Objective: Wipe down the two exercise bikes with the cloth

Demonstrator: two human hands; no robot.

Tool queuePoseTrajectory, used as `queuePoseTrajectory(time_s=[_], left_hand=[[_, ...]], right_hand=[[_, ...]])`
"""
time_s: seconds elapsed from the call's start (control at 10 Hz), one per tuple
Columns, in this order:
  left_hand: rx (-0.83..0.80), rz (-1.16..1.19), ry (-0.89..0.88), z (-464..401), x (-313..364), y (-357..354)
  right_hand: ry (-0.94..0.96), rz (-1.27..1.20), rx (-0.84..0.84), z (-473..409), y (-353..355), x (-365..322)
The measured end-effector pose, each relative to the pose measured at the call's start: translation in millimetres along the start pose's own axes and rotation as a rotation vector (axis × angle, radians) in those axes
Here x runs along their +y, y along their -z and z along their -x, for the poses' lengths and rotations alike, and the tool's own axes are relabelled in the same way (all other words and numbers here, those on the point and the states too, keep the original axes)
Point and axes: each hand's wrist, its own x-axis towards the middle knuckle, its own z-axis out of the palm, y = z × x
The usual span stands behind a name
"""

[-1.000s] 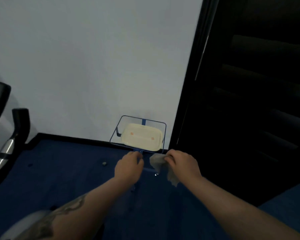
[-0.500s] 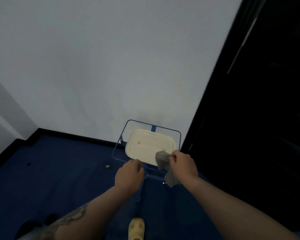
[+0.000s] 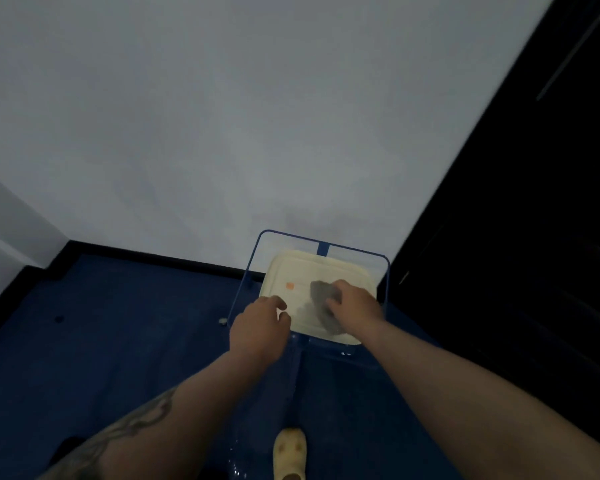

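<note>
At the lower middle of the frame, over the cream rectangular plastic lid (image 3: 312,271) sitting inside the blue wire-frame basket (image 3: 253,258), my right hand (image 3: 355,311) pinches the small grey crumpled cloth (image 3: 321,294), which droops against the lid. It looks soft, light and limp, so I judge it best bunched in the fingers rather than held by a corner. My left hand (image 3: 258,329) holds nothing, fingers loosely curled beside the basket's near edge. An orange mark shows on the lid; no writing is readable. My pale yellow shoe (image 3: 289,452) stands on the dark blue floor (image 3: 118,323). Neither bike is in view.
</note>
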Motion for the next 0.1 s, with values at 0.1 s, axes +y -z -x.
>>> queuePoseTrajectory(time_s=[0.1], left_hand=[[-0.015,-0.037,0.010,-1.8,2.2,-0.6]], right_hand=[[0.038,0.021,-0.018,11.6,-0.2,5.6]])
